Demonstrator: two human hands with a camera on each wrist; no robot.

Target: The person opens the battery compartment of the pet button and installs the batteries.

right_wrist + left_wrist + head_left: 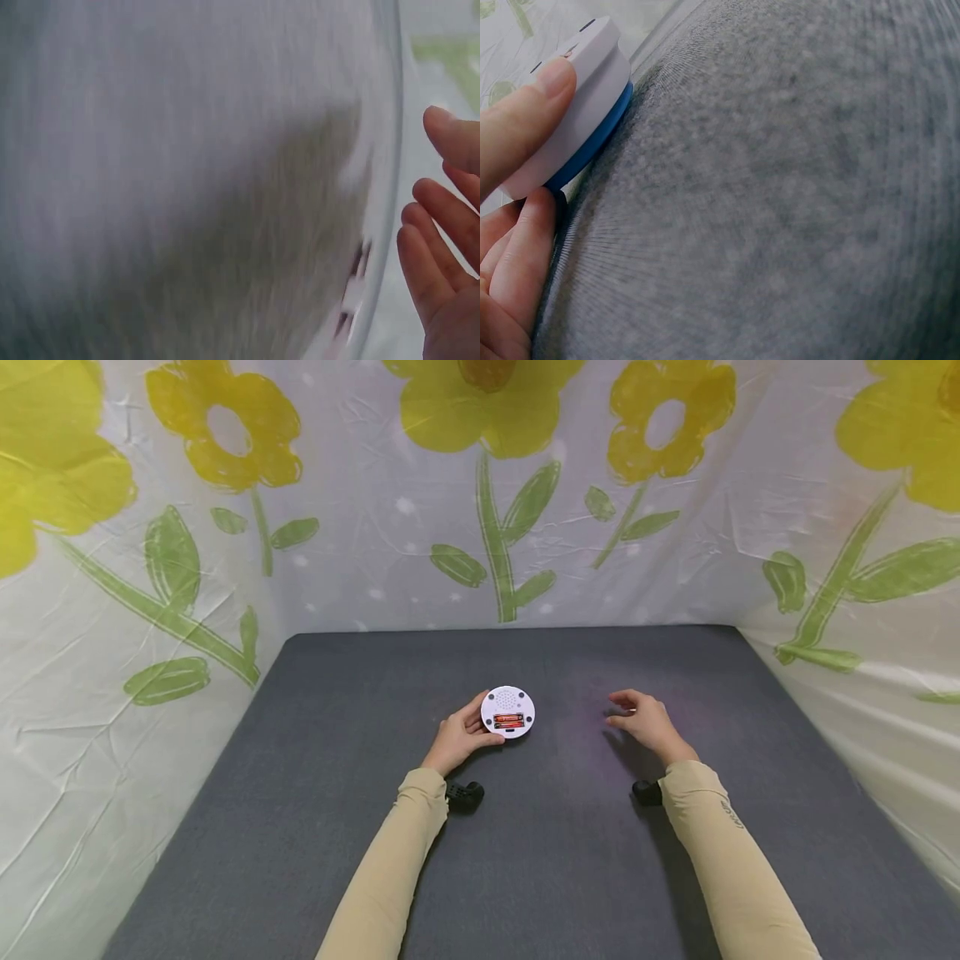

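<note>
My left hand (459, 735) grips a round white battery-powered device (507, 702) by its left edge, thumb on one side and fingers on the other. Its underside faces up, showing a speaker-like patch of holes, small dark feet and an uncovered battery bay with two red batteries (508, 721). From the left wrist, the white casing (592, 97) has a blue rim (596, 142) on its lower side, close over the tabletop. To the right, my right hand (645, 720) hovers over the table with loosely bent fingers and holds nothing; its fingers (431, 262) are spread a little.
A dark grey cloth-covered table (570, 860) lies under both arms. Pale curtains (360, 527) printed with yellow flowers surround its back and sides. Black wrist cameras sit under the left cuff (465, 796) and the right cuff (647, 792).
</note>
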